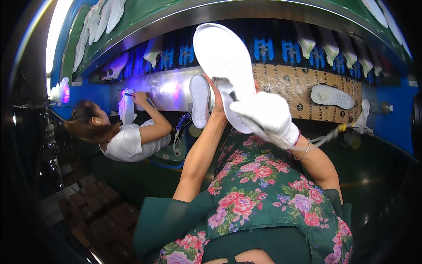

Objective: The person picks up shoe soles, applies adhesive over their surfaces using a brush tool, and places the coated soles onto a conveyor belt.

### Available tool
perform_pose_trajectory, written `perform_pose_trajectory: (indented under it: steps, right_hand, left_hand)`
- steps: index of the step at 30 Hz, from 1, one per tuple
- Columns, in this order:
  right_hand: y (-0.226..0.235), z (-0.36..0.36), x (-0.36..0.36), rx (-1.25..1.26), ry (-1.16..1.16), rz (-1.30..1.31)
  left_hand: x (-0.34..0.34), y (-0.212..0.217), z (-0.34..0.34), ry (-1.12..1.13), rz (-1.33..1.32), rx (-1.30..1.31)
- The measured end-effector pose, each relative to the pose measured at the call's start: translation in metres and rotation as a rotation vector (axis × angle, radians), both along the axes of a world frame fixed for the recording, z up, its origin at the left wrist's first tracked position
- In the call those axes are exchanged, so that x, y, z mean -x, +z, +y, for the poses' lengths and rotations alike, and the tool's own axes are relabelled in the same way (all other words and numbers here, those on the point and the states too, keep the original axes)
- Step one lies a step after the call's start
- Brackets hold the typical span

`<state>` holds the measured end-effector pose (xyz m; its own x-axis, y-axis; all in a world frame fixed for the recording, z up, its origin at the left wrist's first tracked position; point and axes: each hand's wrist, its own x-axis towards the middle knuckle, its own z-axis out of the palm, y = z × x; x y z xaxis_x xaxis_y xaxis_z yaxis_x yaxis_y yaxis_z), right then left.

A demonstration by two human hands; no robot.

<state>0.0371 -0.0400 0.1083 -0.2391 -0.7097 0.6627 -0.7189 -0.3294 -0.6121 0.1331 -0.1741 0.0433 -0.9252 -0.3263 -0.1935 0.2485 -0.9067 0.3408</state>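
Note:
My bare left hand (218, 102) grips a large white shoe sole (226, 53) by its edge, holding it up over the workbench. The sole's lower end has small holes. My right hand (268, 112), in a white knitted glove, is closed at the sole's right side. A brush (223, 82) with dark bristles touches the sole's middle; its handle is mostly hidden by the glove. Just left of my left hand, another white sole (200, 101) lies on the metal bench top (171, 94).
A white sole with holes (332, 96) lies on brown printed cardboard (281, 97). At the left, a co-worker (132, 136) handles another sole (126, 107) under purple light. Shoe parts (329, 48) hang on a rack behind the bench. A green shelf (176, 13) overhangs it.

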Motion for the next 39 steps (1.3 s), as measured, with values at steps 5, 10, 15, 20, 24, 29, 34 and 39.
perform_pose_trajectory:
  steps: [5, 10, 15, 20, 24, 29, 34, 39]
  right_hand:
    - [0.003, 0.006, 0.008, -0.051, 0.104, -0.231]
    - [-0.017, 0.007, -0.004, 0.022, 0.05, -0.007]
    - [0.002, 0.006, 0.005, -0.008, 0.142, -0.374]
    - [-0.01, 0.009, -0.007, -0.076, 0.082, -0.051]
    - [-0.003, 0.012, -0.003, -0.029, 0.309, -0.426]
    - [-0.011, 0.014, -0.005, -0.082, 0.078, 0.017]
    - [-0.013, 0.019, -0.016, 0.03, 0.36, -0.386]
    - [-0.003, 0.019, -0.004, -0.052, 0.076, -0.052]
  left_hand:
    - [0.001, -0.006, -0.01, -0.118, 0.125, -0.003]
    - [0.008, -0.001, -0.016, -0.126, 0.135, -0.092]
    - [0.013, -0.003, -0.024, -0.144, 0.277, -0.065]
    - [0.017, -0.008, -0.033, -0.122, 0.222, 0.014]
    - [0.014, -0.001, -0.038, -0.056, 0.193, -0.002]
    - [0.016, 0.003, -0.045, -0.1, 0.173, 0.03]
    - [0.011, -0.001, -0.057, -0.154, 0.135, 0.08]
    - [0.016, 0.0, -0.055, -0.293, 0.195, 0.134]
